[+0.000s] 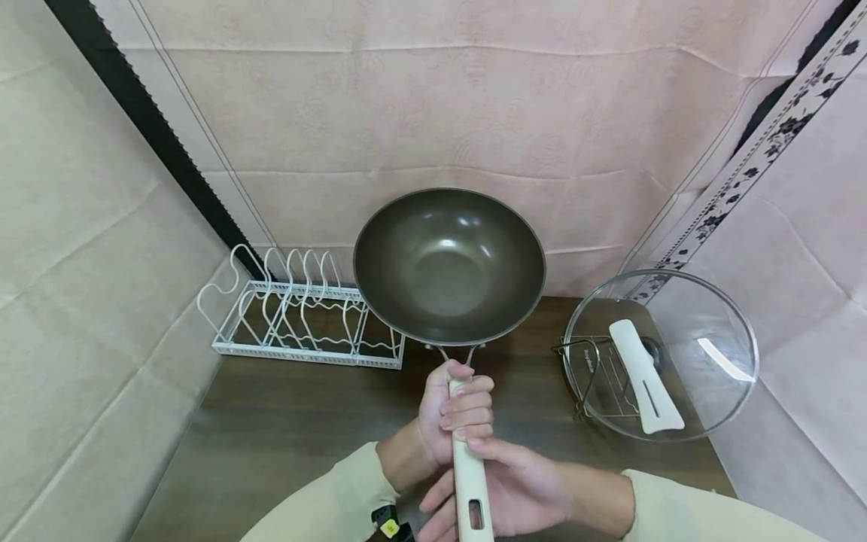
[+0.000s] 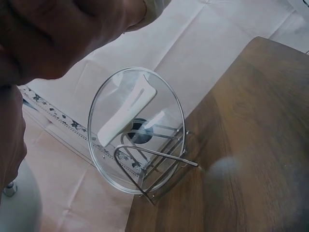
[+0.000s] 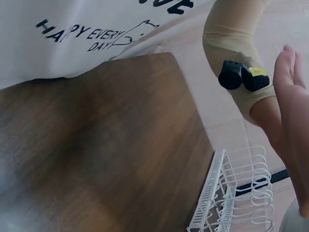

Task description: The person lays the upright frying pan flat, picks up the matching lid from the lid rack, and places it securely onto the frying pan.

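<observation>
A dark, deep frying pan (image 1: 447, 267) with a cream handle (image 1: 470, 482) is held up over the wooden tabletop, its inside facing me. My left hand (image 1: 457, 410) grips the handle near the pan, fingers wrapped round it. Lower down, my right hand (image 1: 524, 485) lies behind the handle, its thumb at the handle's side. The right fingers reach out past the left side of the handle, held fairly straight; the right wrist view also shows straight fingers (image 3: 287, 67).
A white wire dish rack (image 1: 305, 354) stands at the back left. On the right, a glass lid (image 1: 718, 324) leans in a metal wire stand (image 1: 589, 376), with a white slotted spatula (image 1: 643, 376) in front. Light cloth walls (image 1: 433, 113) surround the wooden tabletop (image 1: 291, 429).
</observation>
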`<state>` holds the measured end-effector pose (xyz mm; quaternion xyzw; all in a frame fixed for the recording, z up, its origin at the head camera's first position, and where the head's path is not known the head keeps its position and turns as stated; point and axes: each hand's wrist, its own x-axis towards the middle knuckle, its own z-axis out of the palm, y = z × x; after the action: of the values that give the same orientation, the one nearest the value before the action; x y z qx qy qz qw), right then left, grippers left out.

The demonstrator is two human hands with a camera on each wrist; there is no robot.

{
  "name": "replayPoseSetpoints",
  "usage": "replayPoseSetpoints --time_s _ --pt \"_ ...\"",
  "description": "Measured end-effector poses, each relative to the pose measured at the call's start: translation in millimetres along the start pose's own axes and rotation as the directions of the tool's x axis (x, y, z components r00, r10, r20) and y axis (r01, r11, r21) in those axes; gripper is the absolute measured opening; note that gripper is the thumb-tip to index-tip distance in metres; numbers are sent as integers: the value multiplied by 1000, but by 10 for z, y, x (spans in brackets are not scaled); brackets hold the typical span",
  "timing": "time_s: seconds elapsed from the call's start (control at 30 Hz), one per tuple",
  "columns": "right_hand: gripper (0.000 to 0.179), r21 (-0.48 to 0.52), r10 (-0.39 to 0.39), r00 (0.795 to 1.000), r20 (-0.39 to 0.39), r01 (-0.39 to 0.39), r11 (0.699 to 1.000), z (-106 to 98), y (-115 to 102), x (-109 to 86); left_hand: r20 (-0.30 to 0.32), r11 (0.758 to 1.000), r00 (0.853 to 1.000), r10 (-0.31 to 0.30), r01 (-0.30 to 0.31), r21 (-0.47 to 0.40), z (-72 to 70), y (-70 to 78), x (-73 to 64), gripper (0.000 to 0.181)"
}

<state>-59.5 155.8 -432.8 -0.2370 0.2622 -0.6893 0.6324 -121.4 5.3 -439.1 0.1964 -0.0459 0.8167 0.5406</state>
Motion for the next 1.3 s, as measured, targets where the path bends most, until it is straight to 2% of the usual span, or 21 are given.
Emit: replayPoseSetpoints --time_s 0.37,0.57,0.77,0.87,0.97,1.1,1.3 --pt "81 -47 139 989 47 -137 990 -79 -154 -172 -6 1000 1000 -9 9 4 6 -3 -13 33" --pt "90 -103 156 984 87 -147 984 -165 -290 -271 -13 1000 1000 9 -9 17 1 5 -34 33" --pt "92 -157 178 981 77 -164 974 -202 -410 -385 -10 1000 1000 -3 3 5 8 9 -44 33" --pt "95 -205 200 978 64 -183 962 -203 -464 -436 -11 1000 1000 -4 4 2 10 4 -43 33" --pt "101 -287 236 969 72 -207 935 -198 -519 -488 -15 1000 1000 -7 7 0 7 -7 -45 33" --pt "98 -383 244 964 106 -186 905 -197 -604 -568 -22 1000 1000 -9 9 -4 -2 -21 -49 34" --pt "89 -484 178 973 145 -87 871 -229 -781 -722 -26 1000 1000 -9 9 -2 -10 -12 -47 34"
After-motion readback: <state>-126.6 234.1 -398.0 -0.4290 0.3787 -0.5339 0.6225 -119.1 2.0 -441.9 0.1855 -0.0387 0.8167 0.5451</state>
